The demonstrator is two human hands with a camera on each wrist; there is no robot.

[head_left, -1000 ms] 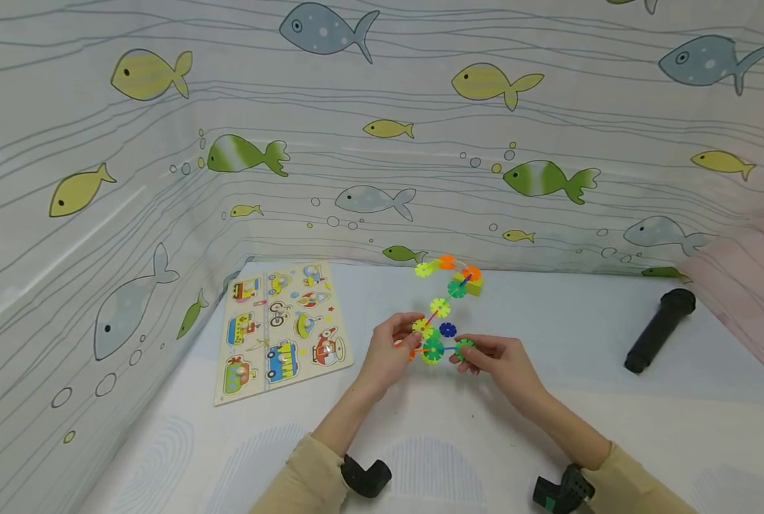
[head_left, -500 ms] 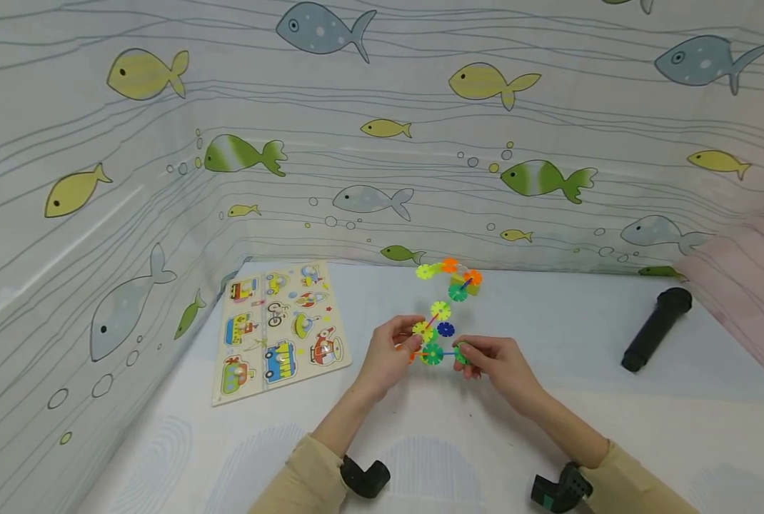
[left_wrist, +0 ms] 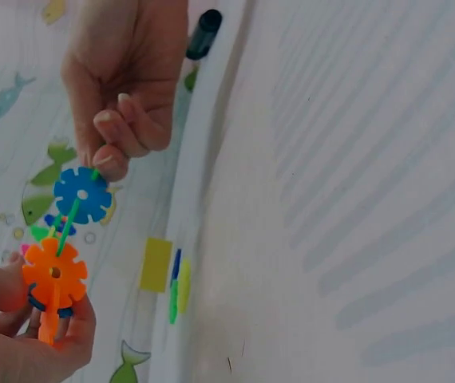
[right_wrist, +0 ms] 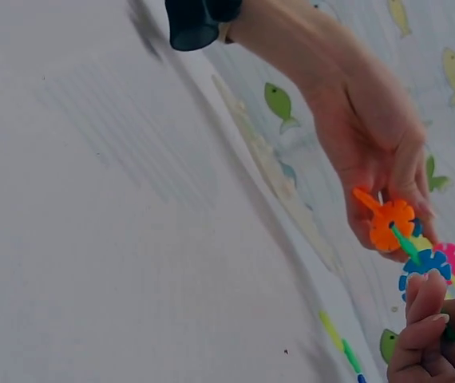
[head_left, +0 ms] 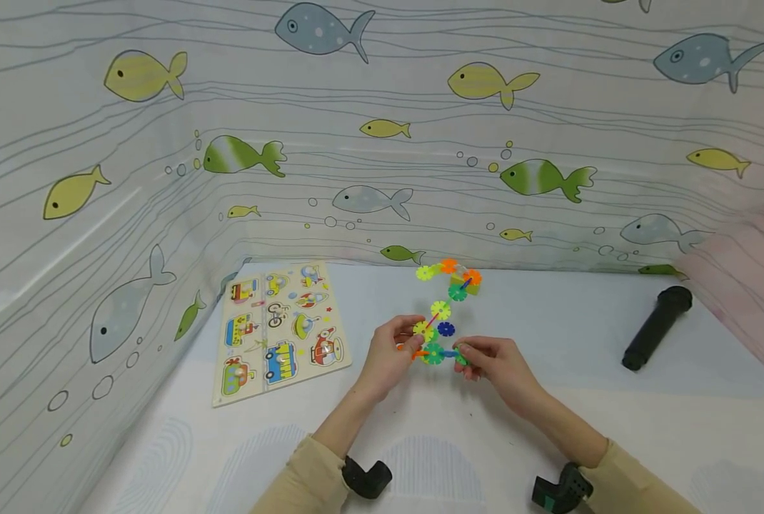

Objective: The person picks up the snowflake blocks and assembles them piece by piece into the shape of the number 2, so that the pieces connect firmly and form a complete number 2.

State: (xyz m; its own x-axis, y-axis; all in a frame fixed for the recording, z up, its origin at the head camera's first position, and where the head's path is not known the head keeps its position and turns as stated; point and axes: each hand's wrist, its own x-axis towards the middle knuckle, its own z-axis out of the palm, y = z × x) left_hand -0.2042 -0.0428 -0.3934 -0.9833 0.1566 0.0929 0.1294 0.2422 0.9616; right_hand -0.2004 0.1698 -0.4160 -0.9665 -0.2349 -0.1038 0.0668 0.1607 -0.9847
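Note:
Both hands hold a chain of slotted plastic snowflake discs above the table. In the head view my left hand [head_left: 388, 357] grips its left end near an orange disc [left_wrist: 55, 273]. My right hand [head_left: 500, 368] pinches a green disc [head_left: 461, 355] at the right end, largely covered by the fingers. Between the hands are a green disc [head_left: 433, 353] and a blue disc [left_wrist: 82, 195]. Yellow discs [head_left: 440, 310] rise behind the left fingers. A dark blue disc [head_left: 446, 329] shows just beyond; whether it joins the chain I cannot tell.
Farther back, orange discs [head_left: 472, 277] and a green disc [head_left: 458, 293] curve by a yellow block [head_left: 475, 288]. A wooden vehicle puzzle board [head_left: 318, 314] lies to the left. On the right lies a black cylindrical object [head_left: 657, 328]. Fish-printed sheeting [head_left: 318, 164] bounds the back and sides.
My right hand has shifted slightly left with the green disc, closer to the chain's middle. The blue disc between the hands now shows a wider face. The left hand stays nearly in place.

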